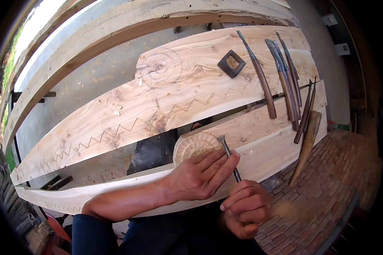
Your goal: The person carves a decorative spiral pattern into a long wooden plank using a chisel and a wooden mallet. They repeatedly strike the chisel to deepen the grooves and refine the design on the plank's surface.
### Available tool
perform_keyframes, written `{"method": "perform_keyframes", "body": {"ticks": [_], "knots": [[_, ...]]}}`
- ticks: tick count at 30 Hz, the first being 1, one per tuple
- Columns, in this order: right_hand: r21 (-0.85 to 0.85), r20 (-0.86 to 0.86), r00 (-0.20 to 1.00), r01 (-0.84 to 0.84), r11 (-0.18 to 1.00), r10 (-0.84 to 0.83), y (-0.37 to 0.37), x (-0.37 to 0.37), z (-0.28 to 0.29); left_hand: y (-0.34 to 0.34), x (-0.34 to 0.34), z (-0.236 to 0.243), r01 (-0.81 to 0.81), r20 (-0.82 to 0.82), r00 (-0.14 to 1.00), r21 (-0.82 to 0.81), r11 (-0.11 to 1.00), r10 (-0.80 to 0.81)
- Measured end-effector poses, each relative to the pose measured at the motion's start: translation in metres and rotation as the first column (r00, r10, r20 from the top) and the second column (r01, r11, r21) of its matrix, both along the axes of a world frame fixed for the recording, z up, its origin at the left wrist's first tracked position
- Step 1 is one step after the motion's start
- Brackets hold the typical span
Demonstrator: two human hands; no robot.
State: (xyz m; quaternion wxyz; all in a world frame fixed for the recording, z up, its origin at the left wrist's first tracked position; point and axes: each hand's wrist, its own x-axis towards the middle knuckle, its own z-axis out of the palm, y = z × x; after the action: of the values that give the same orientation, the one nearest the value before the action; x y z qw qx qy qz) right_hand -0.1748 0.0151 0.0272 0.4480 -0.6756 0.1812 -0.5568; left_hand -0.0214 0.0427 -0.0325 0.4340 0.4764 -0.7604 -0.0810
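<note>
A wood chisel (226, 147) slants across the nearer pale plank (259, 159), its metal tip at the right edge of a carved round pattern (196, 144) of ringed wedge cuts. My right hand (247, 208) is closed around the lower end of the chisel, hiding most of its handle. My left hand (200, 174) lies over the carving's lower part, fingers pressed together, their tips across the chisel's shaft. The farther plank (191, 80) bears an incised zigzag line and a pencilled set of circles (159, 66).
Several wooden-handled chisels (285, 76) lie at the right of the planks, beside a wooden club-like stick (306, 146) jutting past the edge. A dark square block (231, 63) sits on the farther plank. Curved beams (93, 40) stand behind; brick paving (327, 178) lies right.
</note>
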Motion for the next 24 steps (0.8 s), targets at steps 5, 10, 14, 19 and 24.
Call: {"method": "perform_keyframes", "body": {"ticks": [5, 10, 14, 19, 24], "knots": [[0.0, -0.009, 0.999, -0.031, 1.0, 0.031, -0.004, 0.003, -0.004, 0.001, 0.001, 0.001, -0.01, 0.012, 1.0, 0.039, 0.999, 0.01], [-0.001, -0.005, 1.0, -0.028, 1.0, 0.028, -0.005, 0.005, -0.004, 0.001, 0.001, 0.0, -0.012, 0.009, 1.0, 0.048, 0.999, 0.011], [0.005, -0.009, 0.999, -0.034, 0.999, 0.034, -0.006, 0.005, -0.007, 0.001, 0.001, -0.001, -0.023, 0.012, 1.0, 0.046, 0.999, 0.023], [-0.014, 0.028, 0.986, -0.161, 0.987, 0.162, -0.01, -0.006, -0.011, 0.0, 0.001, 0.001, -0.024, 0.005, 1.0, 0.047, 0.999, 0.023], [-0.01, 0.027, 0.987, -0.16, 0.987, 0.16, -0.011, -0.003, -0.008, 0.0, 0.001, 0.0, -0.019, 0.007, 1.0, 0.048, 0.999, 0.019]]}}
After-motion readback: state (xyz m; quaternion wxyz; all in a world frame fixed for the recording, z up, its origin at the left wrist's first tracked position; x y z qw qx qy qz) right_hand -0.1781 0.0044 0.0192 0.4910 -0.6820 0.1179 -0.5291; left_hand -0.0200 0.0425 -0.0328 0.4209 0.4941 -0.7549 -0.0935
